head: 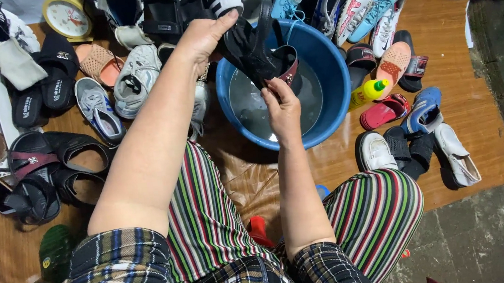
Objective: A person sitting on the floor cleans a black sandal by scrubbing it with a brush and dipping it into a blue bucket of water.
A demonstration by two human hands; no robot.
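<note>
Although much of the black sandal [259, 54] is masked by the hands, it is held over the blue basin [331, 100], in which shallow water is seen. The left hand [205, 38] is closed on its upper end, the right hand [282, 105] on its maroon-trimmed lower edge. Surrounding shoes [135, 79] are cut off at the top; a yellow bottle [367, 92] lies beside the basin.

A black sandal [259, 54] is held over a blue basin [333, 84] of water by both hands — the left hand [205, 38] at its upper end, the right hand [282, 105] at its maroon strap. Shoes and a yellow bottle [367, 92] are spread around the basin — on brown flooring [464, 109].
</note>
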